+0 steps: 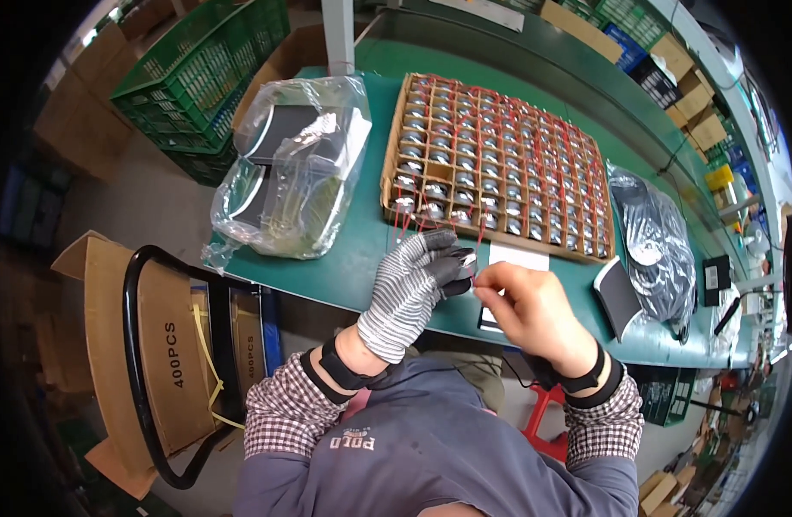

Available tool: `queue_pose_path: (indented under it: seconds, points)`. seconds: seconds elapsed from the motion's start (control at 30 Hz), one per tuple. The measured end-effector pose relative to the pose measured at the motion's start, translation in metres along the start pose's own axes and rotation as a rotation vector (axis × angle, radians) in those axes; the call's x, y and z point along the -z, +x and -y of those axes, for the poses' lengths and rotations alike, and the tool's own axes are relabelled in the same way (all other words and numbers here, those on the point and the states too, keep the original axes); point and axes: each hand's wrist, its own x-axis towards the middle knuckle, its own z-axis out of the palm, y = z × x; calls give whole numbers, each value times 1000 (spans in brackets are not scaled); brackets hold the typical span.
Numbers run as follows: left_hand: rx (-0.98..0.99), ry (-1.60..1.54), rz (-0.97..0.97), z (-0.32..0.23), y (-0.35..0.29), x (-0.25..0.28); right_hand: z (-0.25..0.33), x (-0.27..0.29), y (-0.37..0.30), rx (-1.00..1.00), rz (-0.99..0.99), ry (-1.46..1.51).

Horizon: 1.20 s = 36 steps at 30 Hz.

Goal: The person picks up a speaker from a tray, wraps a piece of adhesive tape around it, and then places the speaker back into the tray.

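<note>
My left hand (400, 297) wears a striped grey-and-white glove with dark fingertips. Its fingers are closed around a small round silvery part (468, 257), mostly hidden by the glove. My bare right hand (534, 312) pinches close beside it, apparently on a thin red wire at the part's edge; the fingertips cover most of it. Just beyond both hands lies a cardboard tray (499, 234) divided into many cells. Round silvery parts with red wires fill most cells, and one cell near the left front shows bare cardboard. A white sheet (521, 257) lies partly under my right hand.
A clear plastic bag (301, 207) with black-and-white panels lies left on the green table (374, 112). To the right are a black curved panel (617, 302) and another bag (650, 228). A black-framed chair (130, 345) with cardboard stands lower left; green crates (202, 77) are behind.
</note>
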Motion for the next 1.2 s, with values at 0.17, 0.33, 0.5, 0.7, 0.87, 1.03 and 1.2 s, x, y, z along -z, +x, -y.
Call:
queue_pose_path:
  seconds: [0.17,0.33,0.5,0.7,0.87,1.03,1.2]
  points:
    - [82,-50,7,10,-7,2,-3,-4,-24,52,67,169]
    - [182,-13,83,10,-17,7,-51,-7,-47,-331,12,149]
    - [373,304,184,18,-28,12,-70,-31,-60,-376,103,177]
    - [428,562,277,40,-32,17,-64,-39,-58,-160,59,-109]
    - [314,650,297,50,-33,14,-63,-36,-57,-227,106,-96]
    - [-47,835,352,68,-34,23,-62,-39,-58,-148,101,-174]
    - [-23,1033,322,65,-36,13,-65,-34,-61,-108,73,-156]
